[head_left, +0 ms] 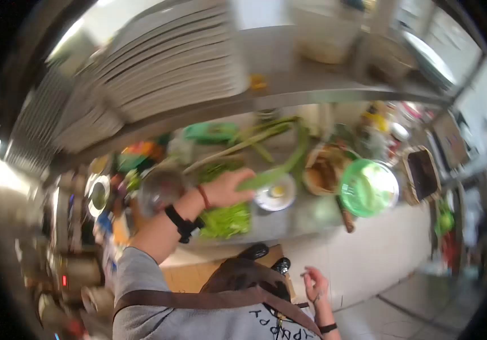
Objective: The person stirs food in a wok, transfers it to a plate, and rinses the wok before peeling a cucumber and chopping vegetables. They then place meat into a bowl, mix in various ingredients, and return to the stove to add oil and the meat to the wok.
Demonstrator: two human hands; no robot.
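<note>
My left hand [229, 188] reaches over the counter, its fingers closed on the end of a broad green leaf of a long green onion [295, 156]. The leaf bends up toward the back, where pale stalks [229, 148] lie. Just beyond my fingertips is a white bowl [275, 195] with something yellow in it, maybe an egg yolk. Under my wrist sit chopped light green leaves [226, 220]. My right hand [315, 285] hangs low in front of the counter, fingers loosely bent and apart, holding nothing. Blur hides fine detail.
To the right stand a brown-filled container [324, 170], a green basket [368, 188] and a dark-filled tub [423, 174]. A dark handle [346, 215] sticks out past the counter's front edge. Overhead, a metal shelf [311, 97] carries stacked white trays [169, 62].
</note>
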